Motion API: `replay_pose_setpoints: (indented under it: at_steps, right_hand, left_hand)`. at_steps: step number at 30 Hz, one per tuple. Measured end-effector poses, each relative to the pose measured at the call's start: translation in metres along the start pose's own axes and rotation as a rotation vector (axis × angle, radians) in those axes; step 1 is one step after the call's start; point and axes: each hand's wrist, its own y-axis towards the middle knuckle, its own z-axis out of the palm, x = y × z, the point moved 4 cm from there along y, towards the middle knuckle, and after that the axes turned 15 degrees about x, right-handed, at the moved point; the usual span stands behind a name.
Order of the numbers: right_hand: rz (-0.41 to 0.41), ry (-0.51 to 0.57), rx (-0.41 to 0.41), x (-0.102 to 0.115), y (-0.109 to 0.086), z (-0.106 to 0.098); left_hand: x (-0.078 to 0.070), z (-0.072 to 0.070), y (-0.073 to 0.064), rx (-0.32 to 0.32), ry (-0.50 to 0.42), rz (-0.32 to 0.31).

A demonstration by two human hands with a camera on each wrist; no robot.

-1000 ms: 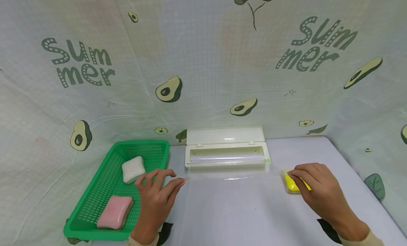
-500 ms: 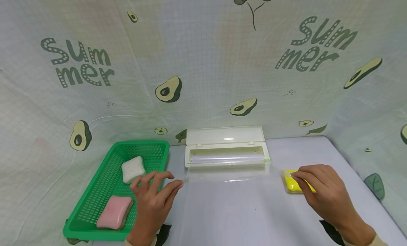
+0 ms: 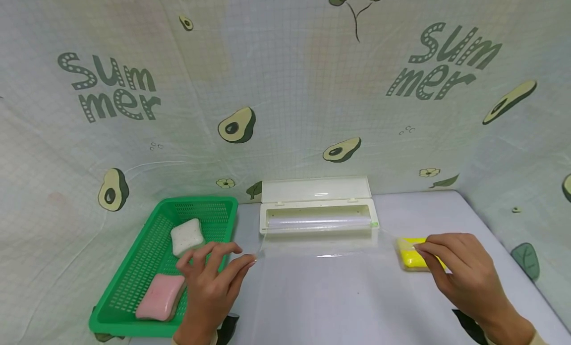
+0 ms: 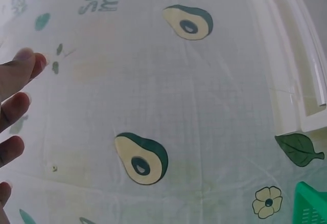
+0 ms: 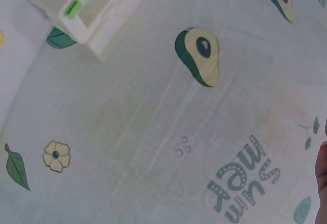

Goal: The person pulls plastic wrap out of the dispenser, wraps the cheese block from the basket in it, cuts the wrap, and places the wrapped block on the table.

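Observation:
A sheet of clear cling film (image 3: 334,255) stretches forward from a roll (image 3: 318,221) in the white dispenser box (image 3: 318,203). My left hand (image 3: 209,285) pinches its left corner between thumb and index finger, the other fingers spread above the basket. At the opposite corner, my right hand (image 3: 466,275) pinches the film with thumb and fingertips, partly over a yellow soap-like bar (image 3: 410,256). The left wrist view has the left fingers (image 4: 15,75) at its edge; the right wrist view shows only a sliver of the right hand (image 5: 322,175).
On the left stands a green plastic basket (image 3: 122,330) with a white soap bar (image 3: 186,237) and a pink soap bar (image 3: 158,298) in it. The dispenser's lid (image 3: 314,190) stands raised against the printed curtain (image 3: 285,87). A pale cloth covers the table (image 3: 330,305).
My right hand has moved right and slightly toward me. My left hand has shifted a little left and nearer. The film's front edge has come slightly forward with them.

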Motion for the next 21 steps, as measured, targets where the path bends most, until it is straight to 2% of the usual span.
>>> replay_pose_setpoints:
  at_steps: [14,21]
  right_hand:
    - [-0.097,0.036,-0.142,0.007,0.003,-0.013]
    - [-0.114,0.043,-0.172,0.01,0.004,-0.018]
  left_hand:
    - [-0.007,-0.012,0.008,-0.062,-0.009,0.035]
    - [-0.009,-0.016,0.01,-0.095,0.019,0.046]
